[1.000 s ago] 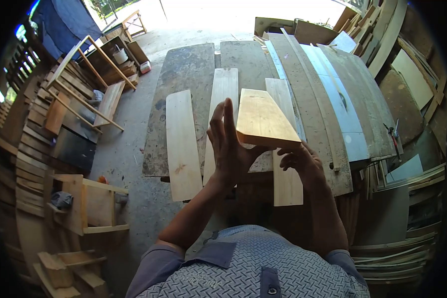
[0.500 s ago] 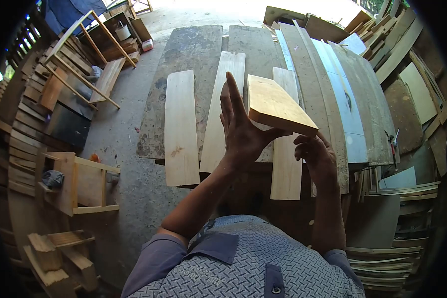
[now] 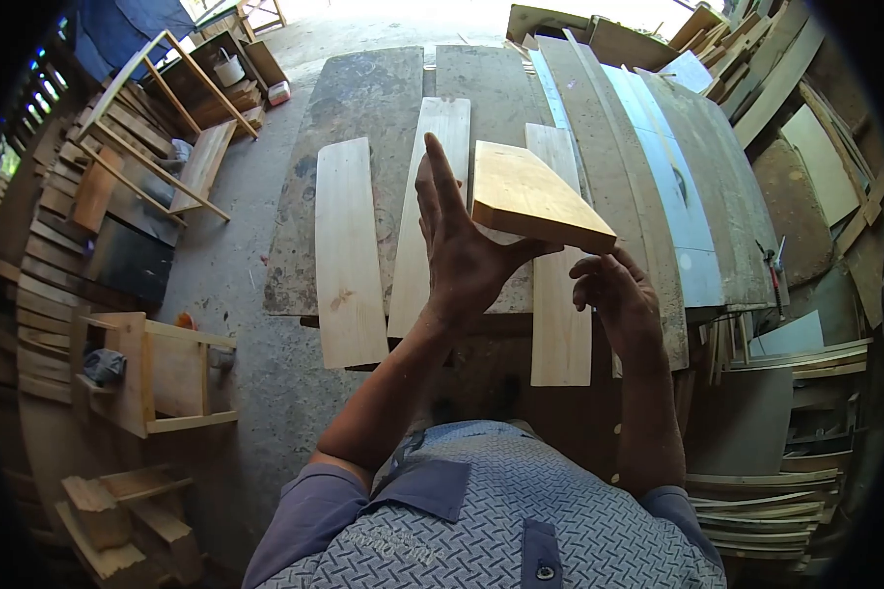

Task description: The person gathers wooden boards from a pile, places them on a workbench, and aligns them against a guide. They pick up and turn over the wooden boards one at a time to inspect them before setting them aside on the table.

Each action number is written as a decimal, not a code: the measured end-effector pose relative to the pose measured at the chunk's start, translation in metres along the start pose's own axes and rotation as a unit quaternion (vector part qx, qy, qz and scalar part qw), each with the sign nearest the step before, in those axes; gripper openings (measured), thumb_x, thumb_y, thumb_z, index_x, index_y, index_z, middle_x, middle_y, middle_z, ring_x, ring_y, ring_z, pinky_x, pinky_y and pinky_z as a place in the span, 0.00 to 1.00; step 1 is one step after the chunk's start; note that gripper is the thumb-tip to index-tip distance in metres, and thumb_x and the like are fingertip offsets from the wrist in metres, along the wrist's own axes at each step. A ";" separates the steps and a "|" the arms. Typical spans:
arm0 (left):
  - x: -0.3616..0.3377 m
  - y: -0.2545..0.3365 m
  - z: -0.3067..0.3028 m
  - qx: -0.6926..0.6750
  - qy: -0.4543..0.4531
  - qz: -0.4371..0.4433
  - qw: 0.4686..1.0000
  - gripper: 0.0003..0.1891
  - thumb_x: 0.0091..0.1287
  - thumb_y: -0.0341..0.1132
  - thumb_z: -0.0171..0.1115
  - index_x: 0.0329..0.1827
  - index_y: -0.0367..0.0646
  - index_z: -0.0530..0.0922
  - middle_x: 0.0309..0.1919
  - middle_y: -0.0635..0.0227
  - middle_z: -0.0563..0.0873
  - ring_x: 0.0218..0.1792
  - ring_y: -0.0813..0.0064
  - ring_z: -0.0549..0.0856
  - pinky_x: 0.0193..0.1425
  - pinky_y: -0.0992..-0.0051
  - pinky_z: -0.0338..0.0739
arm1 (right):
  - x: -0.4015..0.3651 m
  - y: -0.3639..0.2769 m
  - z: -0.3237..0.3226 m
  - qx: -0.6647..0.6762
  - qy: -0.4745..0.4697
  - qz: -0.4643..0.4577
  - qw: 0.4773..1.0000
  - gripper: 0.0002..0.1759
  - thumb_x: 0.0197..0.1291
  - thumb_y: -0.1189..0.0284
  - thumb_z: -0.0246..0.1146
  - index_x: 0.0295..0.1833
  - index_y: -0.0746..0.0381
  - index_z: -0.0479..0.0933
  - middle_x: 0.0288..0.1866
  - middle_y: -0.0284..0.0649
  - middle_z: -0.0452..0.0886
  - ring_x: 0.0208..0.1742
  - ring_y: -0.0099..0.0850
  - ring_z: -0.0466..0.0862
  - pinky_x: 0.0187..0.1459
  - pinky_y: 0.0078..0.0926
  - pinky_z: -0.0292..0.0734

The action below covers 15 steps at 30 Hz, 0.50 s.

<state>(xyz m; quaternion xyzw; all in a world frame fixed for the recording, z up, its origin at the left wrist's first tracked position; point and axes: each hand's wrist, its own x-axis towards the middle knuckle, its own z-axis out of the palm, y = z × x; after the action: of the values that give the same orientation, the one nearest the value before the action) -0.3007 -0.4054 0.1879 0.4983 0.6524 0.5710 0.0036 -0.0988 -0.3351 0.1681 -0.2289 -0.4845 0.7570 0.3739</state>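
Head cam: three pale wooden planks are already laid side by side on the grey weathered table, while the short honey-yellow wooden board isn't down yet; it's up in the air over the gap between the middle and right planks. The left hand carries it, thumb hooked underneath and fingers stretched straight along its left edge; the right hand has fingers loosely curled just under the near corner, can't tell if they touch. The board looks clean-cut, flat and smooth, warmer in colour than the others, tilted down to the right.
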 end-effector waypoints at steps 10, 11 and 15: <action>-0.008 0.000 0.002 -0.016 -0.030 -0.014 0.999 0.75 0.34 0.48 0.87 0.80 0.47 0.36 0.71 0.52 0.59 0.59 0.60 0.70 0.59 0.61 0.76 | -0.007 0.002 0.004 -0.012 -0.032 0.040 0.999 0.16 0.74 0.70 0.51 0.61 0.65 0.71 0.43 0.42 0.84 0.34 0.24 0.84 0.38 0.22 0.81; -0.008 -0.002 0.002 -0.017 -0.027 -0.012 0.999 0.75 0.34 0.48 0.87 0.80 0.47 0.36 0.70 0.52 0.59 0.59 0.60 0.70 0.58 0.62 0.77 | -0.007 0.003 0.004 -0.012 -0.034 0.038 0.999 0.16 0.74 0.70 0.51 0.62 0.64 0.70 0.43 0.41 0.84 0.35 0.23 0.84 0.39 0.22 0.80; -0.009 -0.003 0.000 -0.001 -0.028 -0.010 1.000 0.74 0.35 0.47 0.87 0.80 0.46 0.38 0.69 0.53 0.61 0.59 0.61 0.70 0.59 0.62 0.77 | -0.009 0.004 0.004 -0.016 -0.033 0.040 0.999 0.16 0.75 0.69 0.51 0.62 0.64 0.70 0.44 0.41 0.84 0.35 0.23 0.84 0.39 0.22 0.80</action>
<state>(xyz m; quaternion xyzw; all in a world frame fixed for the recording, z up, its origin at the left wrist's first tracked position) -0.2979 -0.4104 0.1807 0.5073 0.6563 0.5577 0.0282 -0.0979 -0.3453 0.1665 -0.2293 -0.4993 0.7704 0.3235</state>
